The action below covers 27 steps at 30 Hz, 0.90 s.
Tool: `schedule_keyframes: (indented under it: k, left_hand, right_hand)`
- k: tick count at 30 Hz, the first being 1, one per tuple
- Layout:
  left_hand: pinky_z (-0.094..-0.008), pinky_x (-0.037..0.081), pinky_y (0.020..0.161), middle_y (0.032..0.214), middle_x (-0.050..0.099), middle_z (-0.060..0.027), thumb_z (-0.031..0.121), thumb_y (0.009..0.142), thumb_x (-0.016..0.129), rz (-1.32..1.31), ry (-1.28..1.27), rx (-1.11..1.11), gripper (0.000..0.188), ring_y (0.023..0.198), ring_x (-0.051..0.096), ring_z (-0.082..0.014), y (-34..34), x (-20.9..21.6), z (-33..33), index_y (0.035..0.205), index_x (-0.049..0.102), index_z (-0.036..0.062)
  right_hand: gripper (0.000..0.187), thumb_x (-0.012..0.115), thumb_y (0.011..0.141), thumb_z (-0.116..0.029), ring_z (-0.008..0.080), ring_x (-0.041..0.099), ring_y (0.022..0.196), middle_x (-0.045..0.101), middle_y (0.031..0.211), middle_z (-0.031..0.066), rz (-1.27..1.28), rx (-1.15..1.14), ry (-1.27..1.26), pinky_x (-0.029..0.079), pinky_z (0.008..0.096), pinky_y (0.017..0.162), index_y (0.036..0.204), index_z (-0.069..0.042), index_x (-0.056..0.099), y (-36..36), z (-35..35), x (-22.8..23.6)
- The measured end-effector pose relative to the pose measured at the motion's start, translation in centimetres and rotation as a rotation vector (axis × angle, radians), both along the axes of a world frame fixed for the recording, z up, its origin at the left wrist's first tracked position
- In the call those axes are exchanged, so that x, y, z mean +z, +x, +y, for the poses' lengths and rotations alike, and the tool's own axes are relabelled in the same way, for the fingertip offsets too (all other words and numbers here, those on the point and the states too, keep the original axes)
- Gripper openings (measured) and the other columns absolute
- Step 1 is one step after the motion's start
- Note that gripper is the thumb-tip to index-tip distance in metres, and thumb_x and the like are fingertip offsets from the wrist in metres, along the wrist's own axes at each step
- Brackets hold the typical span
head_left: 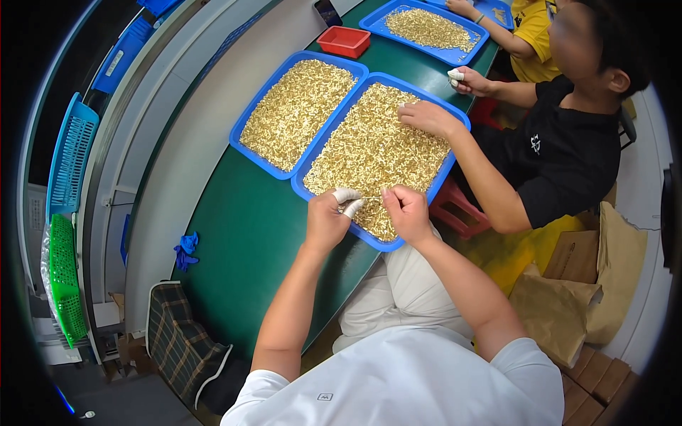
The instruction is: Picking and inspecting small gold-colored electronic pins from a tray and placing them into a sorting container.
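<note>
Over the near edge of a blue tray (304, 186) filled with small gold-coloured metal pieces (380, 145), both my hands are closed in pinches. White wraps cover the thumb and index finger of my left hand (328, 221). A thin pale strip (369, 199) runs from those fingertips to my right hand (410, 216), whose thumb and index finger are bare. Its kind is too small to tell. Across the same tray, a co-worker's hand (430, 118) rests on the gold pieces, and their other hand (465, 80) has white-wrapped fingers.
Another blue tray (240, 147) of gold pieces touches mine on the left; a third blue tray (369, 21) lies farther back. A red bin (344, 41) stands on the green table (234, 213). Blue gloves (186, 250) lie at the left. Co-workers sit at the right.
</note>
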State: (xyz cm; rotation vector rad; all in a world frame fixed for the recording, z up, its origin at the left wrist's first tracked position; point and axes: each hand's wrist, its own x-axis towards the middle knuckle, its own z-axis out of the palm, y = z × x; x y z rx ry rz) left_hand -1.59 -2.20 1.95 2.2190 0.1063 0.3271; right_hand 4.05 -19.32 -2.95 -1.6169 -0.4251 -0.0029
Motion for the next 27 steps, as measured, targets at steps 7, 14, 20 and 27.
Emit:
schedule_keyframes:
  k: [7,14,20,27]
  left_hand:
    - [-0.0341,0.053,0.065,0.085,0.071,-0.0093,0.004,0.077,0.078,-0.181,0.396,-0.118,0.014,0.074,0.067,-0.0263,0.2,0.7,0.8,0.09,0.073,0.006]
    - [-0.0356,0.051,0.061,0.082,0.069,-0.0093,0.006,0.078,0.077,-0.165,0.513,-0.138,0.012,0.069,0.065,-0.0267,0.3,1.1,0.4,0.09,0.073,0.0062]
    - [-0.0267,0.052,0.065,0.082,0.072,-0.0069,0.006,0.081,0.079,0.073,0.019,-0.017,0.016,0.071,0.067,-0.0133,0.2,0.5,-0.3,0.096,0.074,0.0035]
    - [-0.0238,0.054,0.076,0.092,0.072,-0.0042,-0.002,0.085,0.074,0.168,-0.459,0.029,0.012,0.083,0.067,-0.0105,-0.1,-1.3,0.3,0.097,0.072,-0.0005]
  right_hand:
    - [0.03,0.065,0.093,-0.014,0.0209,0.05,0.049,0.055,0.059,0.0128,-0.055,-0.044,-0.068,0.038,0.0363,0.048,0.069,0.002,0.058,-0.2,0.3,0.5]
    - [0.029,0.065,0.092,-0.013,0.0224,0.049,0.049,0.054,0.059,0.0132,-0.093,-0.067,-0.1,0.038,0.0365,0.049,0.069,0.002,0.058,-0.1,0.3,0.5]
    - [0.03,0.064,0.094,-0.014,0.0168,0.049,0.05,0.056,0.059,0.0116,-0.005,0.025,-0.009,0.038,0.0343,0.049,0.07,0.002,0.059,0.0,0.0,0.0]
    - [0.032,0.062,0.098,-0.018,0.0088,0.048,0.053,0.056,0.058,0.0056,0.09,0.063,0.124,0.038,0.03,0.049,0.072,0.001,0.062,0.0,0.0,-1.3]
